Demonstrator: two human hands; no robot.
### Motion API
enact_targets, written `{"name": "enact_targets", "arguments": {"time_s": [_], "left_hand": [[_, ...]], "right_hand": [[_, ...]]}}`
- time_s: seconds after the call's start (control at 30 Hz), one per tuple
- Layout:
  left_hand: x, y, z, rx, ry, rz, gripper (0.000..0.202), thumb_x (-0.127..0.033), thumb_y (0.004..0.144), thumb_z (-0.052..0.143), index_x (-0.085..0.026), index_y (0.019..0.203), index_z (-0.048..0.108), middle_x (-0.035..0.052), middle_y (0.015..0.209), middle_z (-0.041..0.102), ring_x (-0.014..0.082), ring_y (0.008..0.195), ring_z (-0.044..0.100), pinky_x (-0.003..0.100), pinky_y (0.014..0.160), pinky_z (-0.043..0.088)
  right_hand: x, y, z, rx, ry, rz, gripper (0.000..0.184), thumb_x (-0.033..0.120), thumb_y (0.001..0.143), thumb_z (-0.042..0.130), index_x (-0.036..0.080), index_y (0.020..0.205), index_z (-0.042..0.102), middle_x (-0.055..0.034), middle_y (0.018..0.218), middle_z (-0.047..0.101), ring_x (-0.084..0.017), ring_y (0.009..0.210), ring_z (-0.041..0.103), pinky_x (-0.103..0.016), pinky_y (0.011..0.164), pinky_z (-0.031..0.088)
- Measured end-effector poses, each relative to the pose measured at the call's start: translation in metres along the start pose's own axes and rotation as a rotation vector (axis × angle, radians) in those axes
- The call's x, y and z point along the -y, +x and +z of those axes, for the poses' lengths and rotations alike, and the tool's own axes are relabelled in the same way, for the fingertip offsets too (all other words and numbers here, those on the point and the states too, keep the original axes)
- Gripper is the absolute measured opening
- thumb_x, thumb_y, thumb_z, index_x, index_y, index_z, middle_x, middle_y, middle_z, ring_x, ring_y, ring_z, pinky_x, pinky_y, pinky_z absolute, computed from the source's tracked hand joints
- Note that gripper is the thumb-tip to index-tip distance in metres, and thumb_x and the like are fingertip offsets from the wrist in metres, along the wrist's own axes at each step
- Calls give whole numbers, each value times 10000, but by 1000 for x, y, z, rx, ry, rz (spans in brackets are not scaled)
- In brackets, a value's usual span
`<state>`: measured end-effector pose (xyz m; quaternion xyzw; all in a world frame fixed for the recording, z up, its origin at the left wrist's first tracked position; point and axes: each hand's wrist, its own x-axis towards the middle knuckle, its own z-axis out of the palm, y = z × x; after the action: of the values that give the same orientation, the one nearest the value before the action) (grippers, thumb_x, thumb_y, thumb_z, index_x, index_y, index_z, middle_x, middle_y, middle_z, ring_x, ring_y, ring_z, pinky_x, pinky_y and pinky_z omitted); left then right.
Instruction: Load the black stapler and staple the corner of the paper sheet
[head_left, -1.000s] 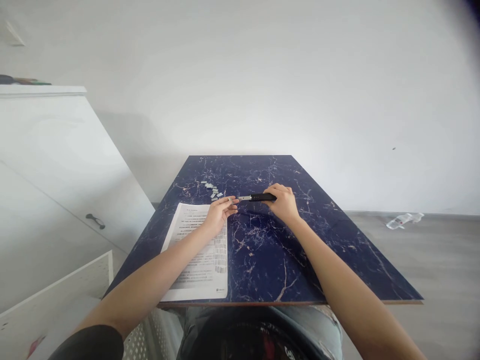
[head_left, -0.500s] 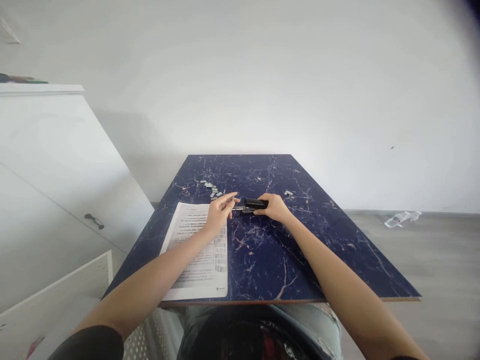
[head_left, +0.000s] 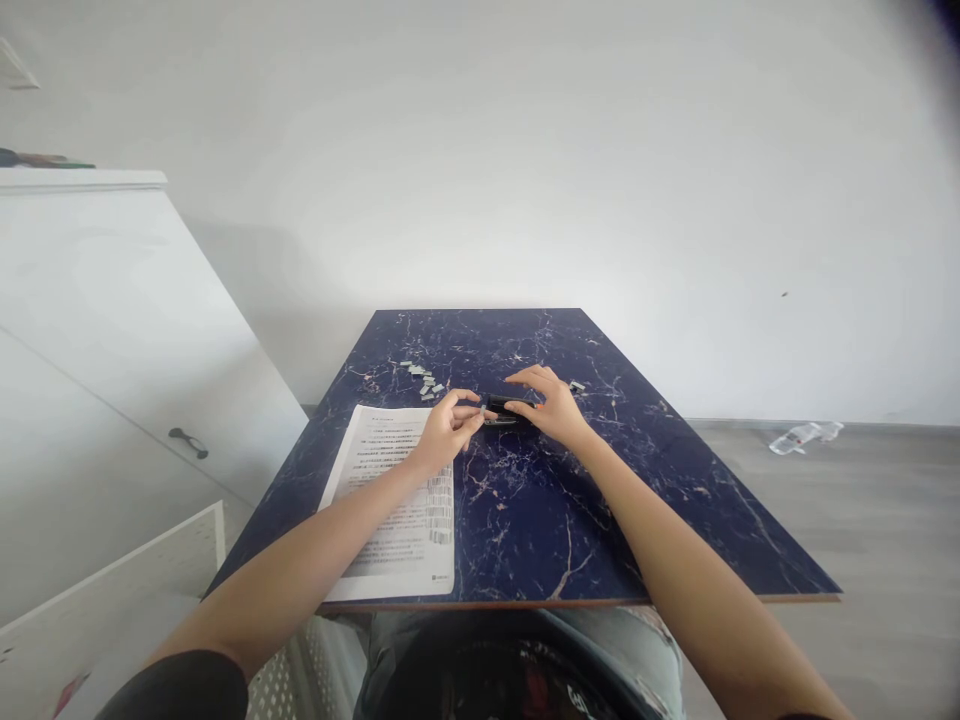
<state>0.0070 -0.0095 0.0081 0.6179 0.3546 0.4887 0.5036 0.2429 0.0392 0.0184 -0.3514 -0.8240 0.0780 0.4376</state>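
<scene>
A small black stapler (head_left: 501, 408) lies on the dark blue marbled table (head_left: 525, 500) between my two hands. My left hand (head_left: 448, 428) pinches something small and pale at the stapler's left end, fingers curled. My right hand (head_left: 549, 404) rests on the stapler's right part, thumb and fingers pressed on it, the other fingers raised above it. A printed white sheet (head_left: 397, 500) lies under my left wrist. Several loose strips of staples (head_left: 423, 379) are scattered just beyond the sheet, and one more staple strip (head_left: 576, 385) lies to the right of my right hand.
A white cabinet (head_left: 112, 340) with a dark handle (head_left: 189, 440) stands at the left, and a white perforated panel (head_left: 112, 600) leans below it. A crushed clear plastic bottle (head_left: 804, 436) lies on the grey floor by the wall at the right.
The stapler's extended metal part has closed in and the stapler looks shorter. My right hand shifted left and lifted its fingers; my left hand curled into a pinch at the stapler's end.
</scene>
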Motion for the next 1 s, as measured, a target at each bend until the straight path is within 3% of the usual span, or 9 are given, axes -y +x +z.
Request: {"name": "enact_targets", "arguments": {"time_s": [0.17,0.27,0.4,0.53,0.67,0.77,0.9,1.0], "left_hand": [[0,-1,1,123,-13,-31,412,-440,822,737,-212,1066,496,7,810,723,50,415,468,197,442,398],[0,-2,1,192,1,-23,388,-432,849,712,-216,1065,473,21,866,734,46,411,476,199,446,411],[0,-3,1,221,2,-20,381,-441,858,703,-225,1059,462,56,976,756,48,414,496,207,451,426],[0,-3,1,223,9,-16,382,-455,861,697,-223,1065,472,47,907,759,63,414,513,207,447,410],[1,-1,1,187,30,9,353,-482,893,652,-217,1047,476,48,858,759,71,405,500,213,442,390],[1,1,0,86,56,40,313,-498,924,601,-214,1010,502,48,859,759,64,404,472,216,456,384],[3,4,-3,-28,118,63,294,-496,956,543,-204,927,542,6,699,703,66,399,448,215,465,365],[5,5,-3,-76,133,50,294,-497,954,541,-207,904,536,-21,633,656,71,393,445,212,449,344]], "right_hand": [[25,3,1,159,254,-185,209,381,905,704,247,1057,755,-72,1031,736,-222,992,655,-411,900,523],[29,3,5,194,307,-203,155,358,932,671,245,933,778,-62,941,741,-199,915,665,-395,867,531],[29,4,3,225,320,-169,162,369,929,673,245,936,777,-68,935,758,-210,927,685,-408,878,536],[30,5,0,227,301,-184,146,335,936,668,239,880,763,-49,875,766,-195,853,703,-392,859,538],[31,5,0,150,277,-142,158,315,935,667,240,828,755,-35,830,756,-189,813,690,-385,835,539],[19,3,-4,-12,253,-11,164,354,914,678,237,831,759,-49,882,756,-207,846,675,-369,763,543],[-20,-1,-17,-328,75,295,220,407,863,679,213,904,776,-57,825,736,-209,711,633,-356,659,510],[-54,-8,-26,-385,-158,487,219,377,817,678,202,875,798,-54,715,715,-224,676,625,-379,717,501]]}}
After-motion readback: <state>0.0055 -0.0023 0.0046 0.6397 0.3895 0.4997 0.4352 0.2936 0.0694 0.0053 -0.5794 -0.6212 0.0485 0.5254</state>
